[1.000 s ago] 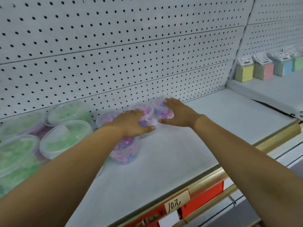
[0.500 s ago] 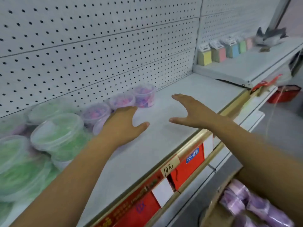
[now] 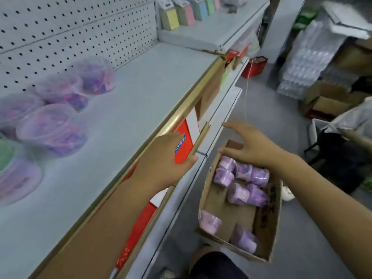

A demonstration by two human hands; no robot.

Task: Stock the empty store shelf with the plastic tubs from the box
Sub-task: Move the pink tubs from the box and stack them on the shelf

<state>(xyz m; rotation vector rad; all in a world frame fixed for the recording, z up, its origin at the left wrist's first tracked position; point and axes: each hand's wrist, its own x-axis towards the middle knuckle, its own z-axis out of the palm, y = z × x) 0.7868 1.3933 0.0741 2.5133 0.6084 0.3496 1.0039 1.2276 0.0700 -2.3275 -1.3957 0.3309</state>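
Observation:
Several clear tubs with purple contents (image 3: 60, 125) stand on the white shelf (image 3: 130, 101) at the left, against the pegboard back. A cardboard box (image 3: 267, 222) sits on the floor below the shelf with several purple tubs (image 3: 241, 178) lying inside. My left hand (image 3: 167, 162) hangs off the shelf's gold front edge, fingers relaxed and empty. My right hand (image 3: 247, 146) is spread open in the air above the far end of the box, holding nothing.
Small pastel boxes (image 3: 187, 13) line the raised shelf at the back. Red price strips (image 3: 181, 146) run under the gold edge. Wrapped white packs (image 3: 308, 57) and more cartons (image 3: 330, 97) stand on the floor at the right, beside a person's arm (image 3: 358, 137).
Both hands have left the tubs on the shelf and come down past its front edge toward the box. My view has swung right and down, bringing the box into sight.

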